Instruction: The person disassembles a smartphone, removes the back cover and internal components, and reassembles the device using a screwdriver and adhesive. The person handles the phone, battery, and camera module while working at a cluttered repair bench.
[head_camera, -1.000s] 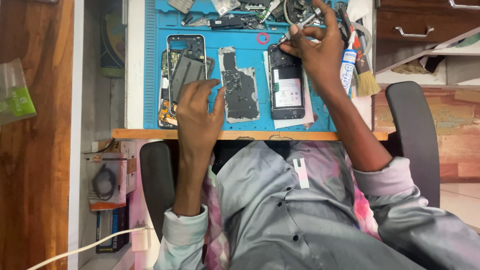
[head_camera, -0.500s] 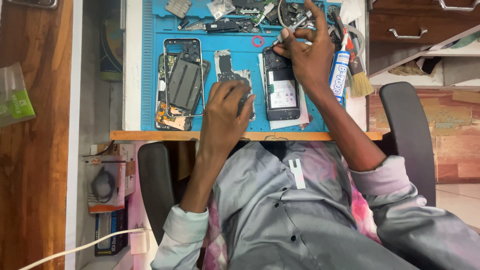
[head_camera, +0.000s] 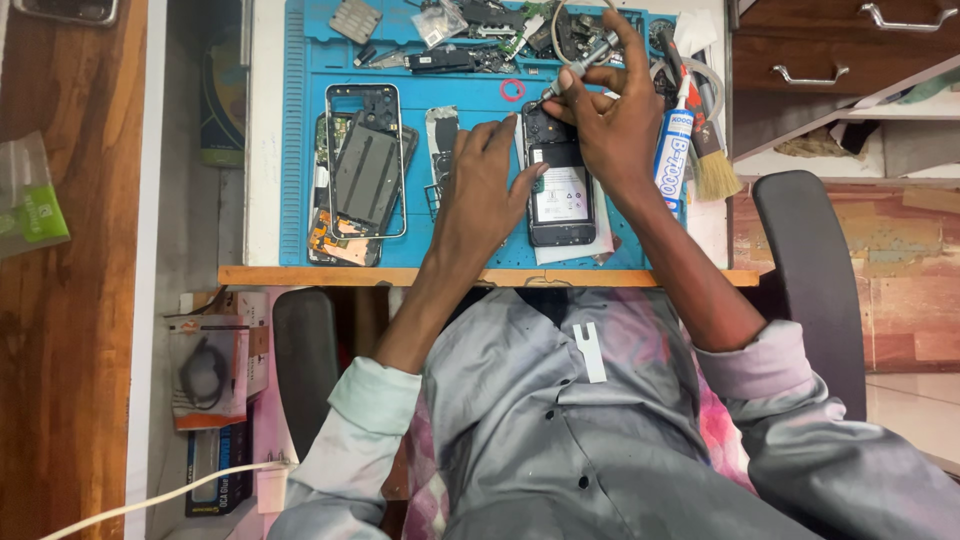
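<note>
On one blue work mat (head_camera: 300, 150), going left to right: one phone frame (head_camera: 366, 160) lying over a loose dark back panel; one bare circuit board (head_camera: 441, 140); the left hand (head_camera: 487, 190), fingers spread flat, steadying the edge of one opened phone (head_camera: 562, 195); the right hand (head_camera: 610, 120) pinching one screwdriver (head_camera: 580, 68) at the phone's top corner. One small red ring (head_camera: 512, 90) lies just above. One glue tube (head_camera: 673, 150) and one brush (head_camera: 708, 150) rest at the mat's right edge.
</note>
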